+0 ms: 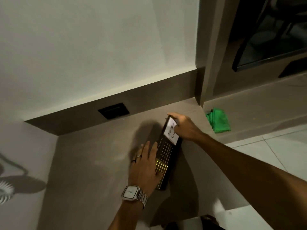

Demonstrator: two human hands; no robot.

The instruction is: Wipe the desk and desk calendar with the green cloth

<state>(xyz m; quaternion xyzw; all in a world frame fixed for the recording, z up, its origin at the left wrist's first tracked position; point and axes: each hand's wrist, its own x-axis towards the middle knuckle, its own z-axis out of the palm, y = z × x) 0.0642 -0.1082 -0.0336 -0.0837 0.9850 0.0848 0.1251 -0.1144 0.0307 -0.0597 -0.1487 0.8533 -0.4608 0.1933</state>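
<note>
A long black desk calendar (166,150) with a date grid and a white panel at its far end stands on the grey-brown desk (93,163) near the right edge. My left hand (146,166) presses flat against its near half, fingers spread. My right hand (182,127) grips its far top corner. The folded green cloth (218,120) lies on a lower ledge to the right, beyond the desk corner, apart from both hands.
A black socket plate (113,110) sits in the brown backsplash behind the desk. A brown pillar (201,80) rises at the desk's far right corner. White floor tiles (274,146) lie to the right. A dark window (272,30) is at the top right.
</note>
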